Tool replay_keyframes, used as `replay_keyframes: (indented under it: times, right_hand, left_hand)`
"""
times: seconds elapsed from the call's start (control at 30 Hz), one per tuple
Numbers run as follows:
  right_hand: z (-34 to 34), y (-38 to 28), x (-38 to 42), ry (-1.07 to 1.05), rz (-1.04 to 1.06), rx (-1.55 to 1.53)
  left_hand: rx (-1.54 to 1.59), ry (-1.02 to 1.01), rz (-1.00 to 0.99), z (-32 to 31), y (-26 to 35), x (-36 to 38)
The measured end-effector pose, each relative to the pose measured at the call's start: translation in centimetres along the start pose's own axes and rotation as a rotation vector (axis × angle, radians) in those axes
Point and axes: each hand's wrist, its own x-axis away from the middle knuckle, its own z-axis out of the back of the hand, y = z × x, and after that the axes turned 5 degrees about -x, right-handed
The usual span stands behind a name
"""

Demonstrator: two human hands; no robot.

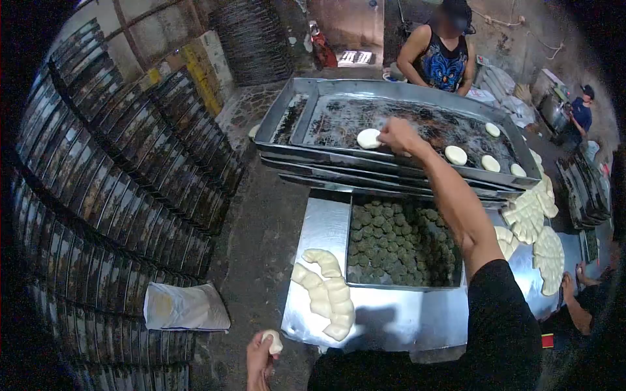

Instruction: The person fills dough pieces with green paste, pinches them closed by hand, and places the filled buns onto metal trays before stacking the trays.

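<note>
My right hand [401, 137] reaches over the near side of a large metal baking tray [274, 133], its fingers closed at the edge of a flat round dough disc [368, 139]. Down at the lower left, off the table's side, my left hand [259, 360] is closed around a small lump of dough [274, 343]. More dough discs [456, 155] lie in the tray to the right of my arm. Below the tray, a metal bin [404, 287] holds many dark green filling balls [391, 238]. A segmented strip of dough [331, 296] rests on the metal table [324, 225] beside it.
More trays [365, 176] are stacked beneath the top one. Dough sheets [549, 257] lie at the right, near another person's hands [568, 287]. A person [438, 49] stands behind the tray. Racks of trays [124, 189] line the left, with a white sack [186, 306] on the floor.
</note>
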Motion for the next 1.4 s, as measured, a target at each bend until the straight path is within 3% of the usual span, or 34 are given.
replay_keyframes:
  times: [0.1, 0.17, 0.2, 0.3, 0.37, 0.43, 0.5, 0.53, 0.57, 0.6, 0.63, 0.67, 0.7, 0.77, 0.8, 0.83, 0.9, 0.97, 1.0, 1.03, 1.1, 1.13, 1.17, 1.23, 1.27, 1.3, 1.33, 1.4]
  right_hand:
    - [-0.7, 4.0, 0.4, 0.042, 0.003, 0.015]
    - [0.8, 4.2, 2.2, -0.048, 0.092, 0.014]
    - [1.9, 3.1, 3.3, -0.029, -0.135, 0.093]
    - [-0.8, 7.4, 1.8, 0.021, -0.128, 0.059]
    - [-1.3, 4.8, 2.8, 0.163, -0.106, 0.187]
    - [0.2, -3.8, 7.3, 0.513, 0.136, 0.099]
    - [-1.9, -10.8, 11.9, 0.479, 0.194, -0.355]
    - [-1.5, -14.9, 15.4, 0.152, 0.138, -0.399]
    - [-3.2, -17.2, 18.5, 0.001, 0.225, -0.49]
    - [-4.2, -19.7, 21.6, -0.129, 0.196, -0.46]
    - [-7.4, -20.8, 23.5, -0.065, 0.258, -0.602]
    - [-9.6, -22.1, 25.0, 0.245, 0.333, -0.566]
    - [-11.1, -23.0, 26.4, 0.438, 0.282, -0.612]
    - [-12.4, -26.0, 28.8, 0.592, -0.035, -0.995]
    - [-14.0, -26.9, 29.0, 0.782, -0.129, -1.013]
    - [-14.0, -26.6, 29.4, 0.769, -0.125, -1.009]
    - [-12.8, -24.9, 30.1, 0.549, -0.329, -1.387]
    - [-10.0, -24.9, 30.8, 0.459, -0.419, -1.47]
    - [-10.7, -23.9, 31.2, 0.46, -0.399, -1.31]
    - [-11.5, -23.3, 31.0, 0.461, -0.384, -1.303]
    - [-13.4, -22.5, 31.1, 0.634, 0.153, -0.303]
    - [-14.2, -22.6, 31.0, 0.43, 0.213, -0.076]
    - [-14.5, -24.0, 30.8, 0.336, 0.182, -0.343]
    - [-18.5, -24.2, 31.3, 0.408, 0.507, -0.278]
    - [-18.6, -23.3, 31.1, 0.232, 0.459, -0.39]
    - [-18.4, -21.6, 31.0, 0.052, 0.414, -0.498]
    - [-18.3, -19.0, 29.3, -0.012, 0.128, -0.498]
    - [-17.4, -12.6, 24.5, 0.322, -0.077, -0.186]
  left_hand:
    - [0.063, 0.057, 0.07, 0.2, -2.1, 1.9]
    - [-0.046, 0.031, 0.085, 2.1, -3.8, 1.2]
    - [-0.14, 0.011, 0.086, 2.8, -4.7, 0.7]
    - [-0.233, 0.069, 0.107, -1.6, 1.3, 1.9]
    - [-0.333, 0.003, -0.104, -2.8, 1.7, 0.0]
    - [-0.415, -0.068, -0.252, -5.6, 4.2, -1.3]
    - [-0.355, -0.177, -0.464, -8.4, 7.2, -2.4]
    - [-0.323, -0.164, -0.619, -9.8, 8.3, -3.0]
    - [-0.287, -0.152, -0.776, -11.2, 9.1, -3.5]
    - [-0.198, -0.138, -0.681, -12.2, 10.0, -3.5]
    - [-0.11, -0.123, -0.584, -13.1, 10.9, -3.2]
    - [-0.044, -0.072, -0.573, -14.5, 12.2, -1.6]
    - [-0.095, 0.023, -0.752, -15.6, 12.1, -1.4]
    - [0.0, -0.004, -0.848, -17.1, 9.6, -1.9]
    - [-0.091, -0.023, -0.993, -17.4, 8.1, -2.0]
    - [-0.187, -0.039, -1.137, -17.5, 6.7, -1.9]
    - [-0.239, -0.143, -1.141, -17.3, 6.3, -0.1]
    - [-0.181, -0.232, -0.939, -15.9, 6.3, 0.5]
    - [-0.175, -0.226, -0.941, -15.1, 6.0, 0.2]
    - [-0.071, -0.265, -0.761, -14.4, 5.8, -0.4]
    - [0.269, -0.311, -0.413, -14.4, 6.7, -0.7]
    - [0.383, -0.311, -0.276, -14.1, 6.6, -1.4]
    - [0.496, -0.308, -0.133, -13.6, 6.0, -2.3]
    - [0.191, -0.563, -0.246, -10.7, 3.8, -5.1]
    - [-0.091, -0.379, -0.248, -10.0, 5.1, -4.2]
    - [-0.131, -0.296, -0.329, -9.4, 4.4, -4.5]
    - [-0.257, -0.239, -0.345, -8.3, 4.4, -4.7]
    - [-0.395, -0.168, -0.352, -6.2, 3.3, -5.0]
